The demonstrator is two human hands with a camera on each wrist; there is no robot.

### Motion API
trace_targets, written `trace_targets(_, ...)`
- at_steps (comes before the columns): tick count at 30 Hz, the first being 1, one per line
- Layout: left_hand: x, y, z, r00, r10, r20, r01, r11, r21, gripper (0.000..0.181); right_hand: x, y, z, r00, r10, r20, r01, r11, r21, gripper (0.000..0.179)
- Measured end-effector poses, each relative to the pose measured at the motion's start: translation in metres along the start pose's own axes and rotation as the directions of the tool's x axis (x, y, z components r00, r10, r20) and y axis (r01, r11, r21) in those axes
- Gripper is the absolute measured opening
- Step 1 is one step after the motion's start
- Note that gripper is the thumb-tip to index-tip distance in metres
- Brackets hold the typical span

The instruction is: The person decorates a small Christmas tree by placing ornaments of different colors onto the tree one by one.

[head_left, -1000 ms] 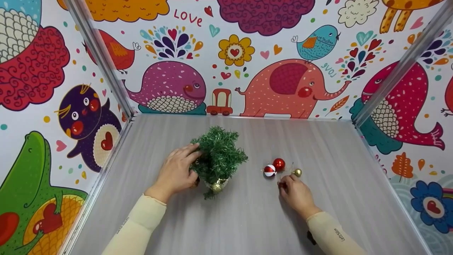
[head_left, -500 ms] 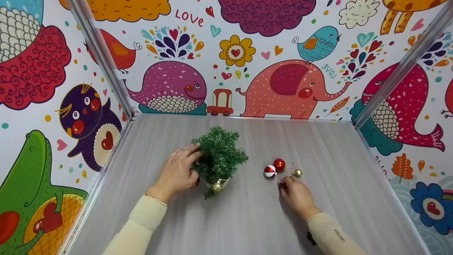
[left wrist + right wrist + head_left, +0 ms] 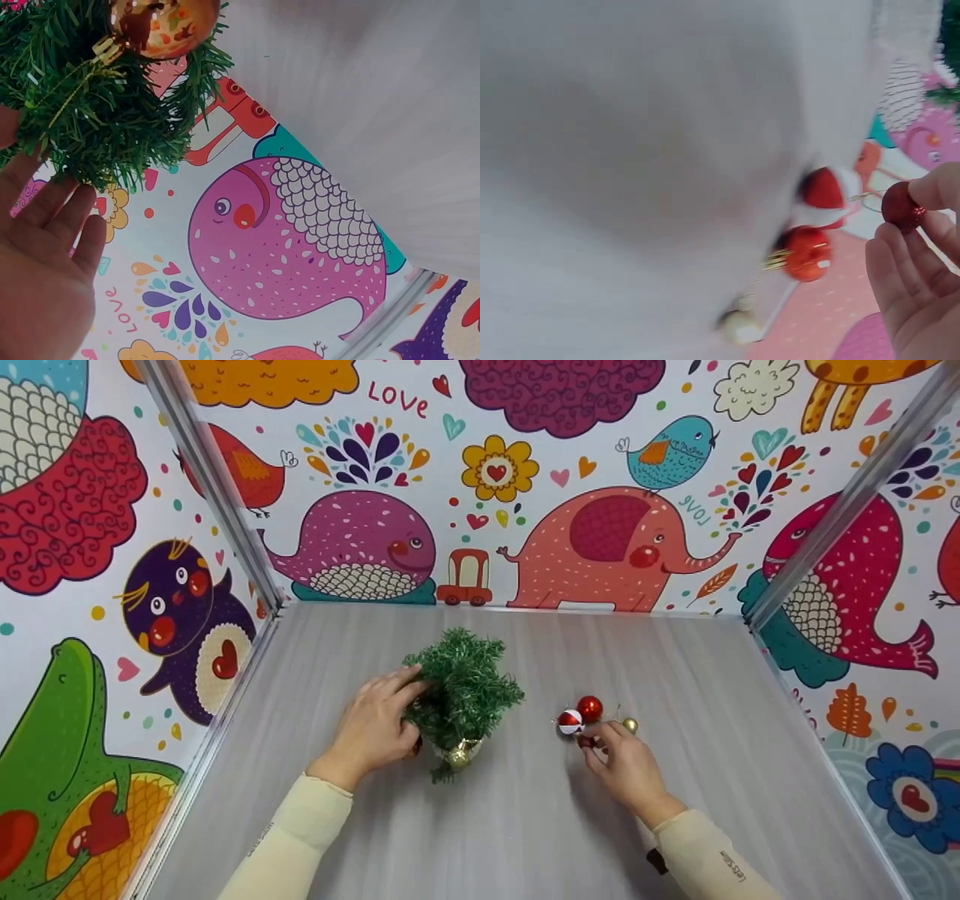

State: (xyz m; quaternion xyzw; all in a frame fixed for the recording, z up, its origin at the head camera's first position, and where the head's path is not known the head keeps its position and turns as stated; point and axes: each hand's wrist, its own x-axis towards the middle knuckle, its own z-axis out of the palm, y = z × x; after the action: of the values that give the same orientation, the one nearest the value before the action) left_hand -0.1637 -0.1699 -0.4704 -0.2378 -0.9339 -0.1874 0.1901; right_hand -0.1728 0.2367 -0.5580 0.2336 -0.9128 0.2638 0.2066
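A small green tinsel Christmas tree [image 3: 476,679] stands left of the table's middle. My left hand [image 3: 375,724] holds its left side, with thumb and fingers about a branch in the left wrist view. A shiny copper bauble [image 3: 165,26] hangs from the tree there, and a gold bauble [image 3: 459,756] hangs at its front. My right hand [image 3: 630,769] pinches a small dark red bauble [image 3: 900,206] between thumb and fingers; its gold loop sticks out. Right beside that hand lie a red-and-white bauble [image 3: 571,722], a shiny red bauble [image 3: 590,708] and a small gold bauble [image 3: 630,725].
Both hands work over a grey wood-grain table [image 3: 510,840]. Walls with printed cartoon animals [image 3: 600,547] close in the back and sides, and metal posts [image 3: 840,502] stand at the back corners.
My right hand has lifted slightly and shifted left, and the dark red bauble now shows in its fingers. My left hand and the tree stay put.
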Motion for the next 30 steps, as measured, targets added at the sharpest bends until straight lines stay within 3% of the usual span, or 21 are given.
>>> trace_targets(4,0.0,0.0,0.0,1.0,0.003,-0.005,-0.003,1.0,0.002,0.056,0.009,-0.017,-0.006,0.994,-0.105,-0.04,0.11,0.985,0.133,0.034)
trace_targets(11,0.0,0.001,0.0,1.0,0.015,-0.018,-0.015,1.0,0.004,0.055,0.02,-0.04,-0.011,0.958,-0.263,-0.118,0.286,0.914,0.288,0.04)
trace_targets(21,0.0,0.003,-0.001,0.999,0.019,-0.032,-0.019,1.0,0.012,0.053,0.029,-0.059,-0.01,0.934,-0.33,-0.14,0.358,0.853,0.379,0.04)
trace_targets(30,0.0,0.006,-0.001,0.999,0.023,-0.042,-0.022,1.0,0.017,0.055,0.04,-0.102,-0.026,0.911,-0.372,-0.179,0.412,0.804,0.428,0.042)
